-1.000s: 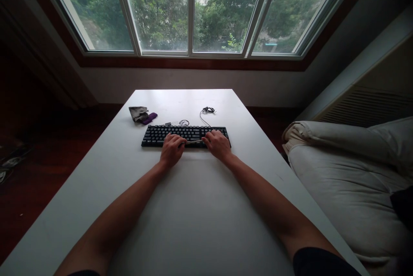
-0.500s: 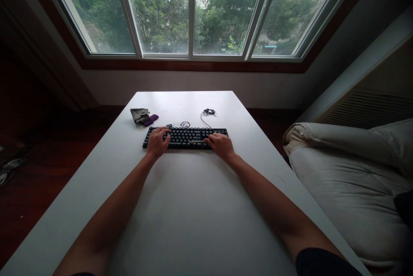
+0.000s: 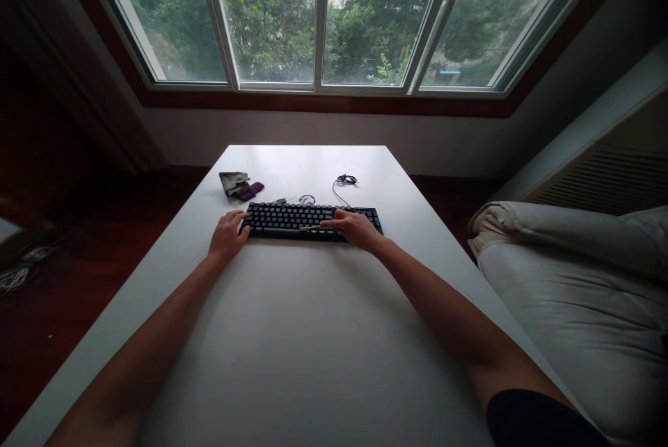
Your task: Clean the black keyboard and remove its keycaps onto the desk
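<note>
Touching keyboard point(image 3: 292, 217) left end, left hand point(image 3: 227, 238) fingers half-curled; right hand point(image 3: 356, 228) fingers pinch stick point(image 3: 313, 228); legends unreadable.

Keyboard point(image 3: 292, 218) under my right grip point(image 3: 358, 228): black plastic, matt, bumpy keys. Thin stick point(image 3: 313, 228) in that grip: pale, smooth, maybe wood. Bench point(image 3: 313, 335): white, smooth, little shine. Rag point(image 3: 233, 183): grey cloth, crumpled. Bedding point(image 3: 574, 294): white cloth, soft, wrinkly. Floor point(image 3: 62, 308): dark wood, glossy. Window frame point(image 3: 319, 15): white, smooth.

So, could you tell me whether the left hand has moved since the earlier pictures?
Yes. The left hand slid leftward along the keyboard, from near its middle to its left end.
</note>
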Demonstrator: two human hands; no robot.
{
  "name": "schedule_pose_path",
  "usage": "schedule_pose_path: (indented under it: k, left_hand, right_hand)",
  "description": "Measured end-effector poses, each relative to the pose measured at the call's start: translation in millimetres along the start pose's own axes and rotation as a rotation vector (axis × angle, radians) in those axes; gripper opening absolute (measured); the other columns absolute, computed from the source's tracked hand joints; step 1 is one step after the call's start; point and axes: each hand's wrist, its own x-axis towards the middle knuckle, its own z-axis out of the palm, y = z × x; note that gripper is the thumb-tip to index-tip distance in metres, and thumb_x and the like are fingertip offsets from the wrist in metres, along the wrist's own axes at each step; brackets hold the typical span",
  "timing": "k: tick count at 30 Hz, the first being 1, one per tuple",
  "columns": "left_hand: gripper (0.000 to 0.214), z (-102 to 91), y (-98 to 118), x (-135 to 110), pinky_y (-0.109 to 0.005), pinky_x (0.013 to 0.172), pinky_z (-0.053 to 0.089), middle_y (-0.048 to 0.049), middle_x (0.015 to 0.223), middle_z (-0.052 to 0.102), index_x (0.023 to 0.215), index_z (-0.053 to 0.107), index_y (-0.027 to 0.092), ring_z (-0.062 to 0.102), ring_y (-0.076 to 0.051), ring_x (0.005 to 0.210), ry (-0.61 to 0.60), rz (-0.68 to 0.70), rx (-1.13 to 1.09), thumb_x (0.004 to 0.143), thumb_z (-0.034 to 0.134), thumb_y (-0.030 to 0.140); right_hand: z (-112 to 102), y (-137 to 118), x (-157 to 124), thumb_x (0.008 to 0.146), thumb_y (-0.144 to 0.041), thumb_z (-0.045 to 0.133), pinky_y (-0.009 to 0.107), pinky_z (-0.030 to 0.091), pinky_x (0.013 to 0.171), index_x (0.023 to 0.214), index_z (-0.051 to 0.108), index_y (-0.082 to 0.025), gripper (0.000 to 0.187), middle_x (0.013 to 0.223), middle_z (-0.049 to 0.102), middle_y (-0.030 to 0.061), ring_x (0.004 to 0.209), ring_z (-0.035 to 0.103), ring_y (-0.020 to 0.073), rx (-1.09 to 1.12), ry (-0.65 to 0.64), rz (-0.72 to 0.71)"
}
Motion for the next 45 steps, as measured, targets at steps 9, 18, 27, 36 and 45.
schedule_pose_path:
  k: [9, 18, 27, 36, 45]
  left_hand:
    - [0.032, 2.5, -6.6, -2.8, -0.045, 0.109, 0.04, -0.009, 0.126, 0.06, 0.119, 0.061, 0.022, 0.054, -0.028, 0.119, -0.025, -0.047, -0.06, 0.089, 0.052, 0.029]
    - [0.033, 0.4, -7.7, -4.3, -0.041, 0.102, 0.046, -0.009, 0.121, 0.062, 0.12, 0.06, 0.022, 0.059, -0.027, 0.113, -0.052, -0.097, -0.091, 0.089, 0.053, 0.032]
    - [0.039, -4.6, -10.2, -7.5, -0.039, 0.097, 0.049, -0.008, 0.122, 0.062, 0.125, 0.058, 0.023, 0.062, -0.024, 0.106, -0.076, -0.1, -0.142, 0.087, 0.056, 0.035]
    - [0.041, -3.9, -11.9, -7.5, -0.04, 0.098, 0.049, -0.0083, 0.124, 0.06, 0.126, 0.057, 0.023, 0.061, -0.024, 0.107, -0.094, -0.089, -0.147, 0.087, 0.056, 0.036]
    - [0.042, -5.6, -10.6, -9.0, -0.041, 0.1, 0.048, -0.0089, 0.127, 0.058, 0.125, 0.058, 0.022, 0.058, -0.026, 0.114, -0.095, -0.068, -0.146, 0.086, 0.057, 0.036]
  right_hand:
    - [4.7, -33.8, 32.6, 0.101, -0.019, 0.04, 0.023, 0.032, 0.063, 0.143, 0.051, -0.041, 0.049, 0.108, 0.061, 0.0068, 0.088, 0.056, 0.0163, -0.076, -0.053, -0.008]
    - [9.8, -98.6, 68.8, 0.101, -0.019, 0.036, 0.027, 0.043, 0.074, 0.141, 0.052, -0.038, 0.047, 0.117, 0.057, 0.0102, 0.097, 0.057, 0.0204, -0.089, -0.103, 0.039]
    - [20.7, -142.5, 99.3, 0.102, -0.021, 0.029, 0.03, 0.046, 0.074, 0.142, 0.045, -0.033, 0.044, 0.119, 0.053, 0.0128, 0.097, 0.056, 0.022, -0.076, -0.085, -0.059]
    - [14.0, -135.7, 104.4, 0.102, -0.022, 0.035, 0.029, 0.044, 0.073, 0.141, 0.048, -0.036, 0.044, 0.118, 0.052, 0.0115, 0.1, 0.053, 0.0228, -0.064, -0.113, -0.133]
    - [3.7, -116.5, 91.5, 0.101, -0.023, 0.039, 0.028, 0.041, 0.071, 0.144, 0.048, -0.04, 0.046, 0.116, 0.054, 0.0107, 0.098, 0.054, 0.0221, -0.083, -0.145, -0.15]
